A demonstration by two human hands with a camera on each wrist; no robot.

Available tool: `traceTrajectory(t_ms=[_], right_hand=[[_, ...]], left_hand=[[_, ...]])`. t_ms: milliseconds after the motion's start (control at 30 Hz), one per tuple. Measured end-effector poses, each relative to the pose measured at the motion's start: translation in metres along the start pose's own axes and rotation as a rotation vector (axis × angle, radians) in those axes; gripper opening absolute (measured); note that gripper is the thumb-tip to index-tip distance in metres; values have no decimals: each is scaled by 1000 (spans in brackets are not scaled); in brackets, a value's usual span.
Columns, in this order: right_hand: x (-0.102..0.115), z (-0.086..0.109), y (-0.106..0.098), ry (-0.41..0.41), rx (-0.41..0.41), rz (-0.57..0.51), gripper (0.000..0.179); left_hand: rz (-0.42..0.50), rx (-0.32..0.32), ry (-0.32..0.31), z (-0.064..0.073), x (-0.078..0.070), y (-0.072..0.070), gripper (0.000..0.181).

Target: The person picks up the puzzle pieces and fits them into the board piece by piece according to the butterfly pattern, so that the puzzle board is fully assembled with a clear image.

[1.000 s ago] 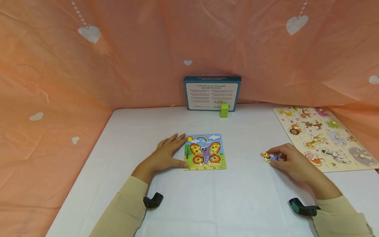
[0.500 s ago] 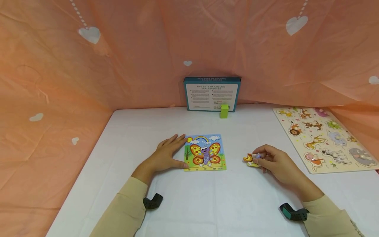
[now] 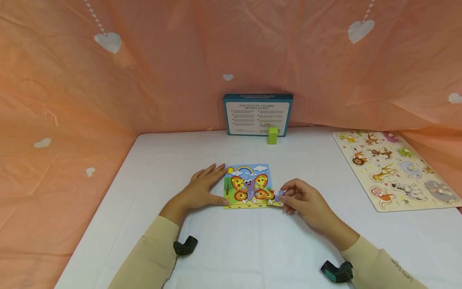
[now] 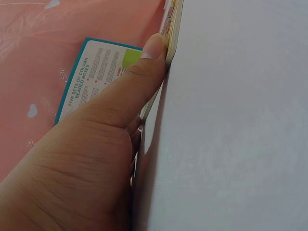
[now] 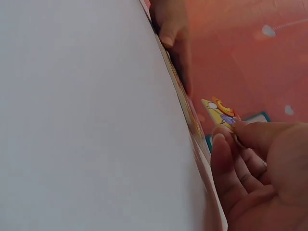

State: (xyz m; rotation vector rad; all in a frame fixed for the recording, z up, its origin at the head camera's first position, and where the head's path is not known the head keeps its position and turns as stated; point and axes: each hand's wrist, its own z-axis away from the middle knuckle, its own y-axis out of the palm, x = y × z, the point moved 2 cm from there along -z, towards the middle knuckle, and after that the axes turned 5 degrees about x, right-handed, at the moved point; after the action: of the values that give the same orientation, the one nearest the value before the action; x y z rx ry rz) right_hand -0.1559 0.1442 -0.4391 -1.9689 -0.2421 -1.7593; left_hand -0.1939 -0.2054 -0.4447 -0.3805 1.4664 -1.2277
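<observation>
A square butterfly puzzle board [image 3: 247, 172] lies flat on the white table in the head view. My left hand [image 3: 203, 188] rests at its left side, fingers stretched out, with the thumb [image 4: 154, 47] on its edge. Between thumb and fingers, my right hand [image 3: 301, 200] pinches a small puzzle piece [image 5: 219, 114]. That piece carries orange, yellow and purple print, and its right part is hidden by the fingers. In the head view the piece overlaps the board's lower right corner, held tilted above it.
A larger board with animal pictures [image 3: 382, 162] lies at the right. Toward the back a teal-edged box [image 3: 249, 114] stands upright, with a green block [image 3: 272, 135] before it. An orange cloth with hearts [image 3: 173, 80] hangs behind the table.
My right hand has carried the puzzle piece leftward from beside the animal board to the butterfly board's lower right corner. My left hand and the butterfly board have stayed in place.
</observation>
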Motion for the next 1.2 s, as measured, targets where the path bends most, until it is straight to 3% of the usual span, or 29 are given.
traceTrajectory(t_ms=[400,833,1000,1200], right_hand=[[4,-25,39,-42,0,-68,18],[7,-42,60,42,-67,-99,6],[9,-43,63,92,-87,-36,6],[13,-42,59,59,-124,125,6]], left_hand=[[15,-27,34,0,3,2,113],[12,-30,35,-1,6,4,114],[10,-13,17,0,3,1,113],[12,-5,9,0,1,0,112]])
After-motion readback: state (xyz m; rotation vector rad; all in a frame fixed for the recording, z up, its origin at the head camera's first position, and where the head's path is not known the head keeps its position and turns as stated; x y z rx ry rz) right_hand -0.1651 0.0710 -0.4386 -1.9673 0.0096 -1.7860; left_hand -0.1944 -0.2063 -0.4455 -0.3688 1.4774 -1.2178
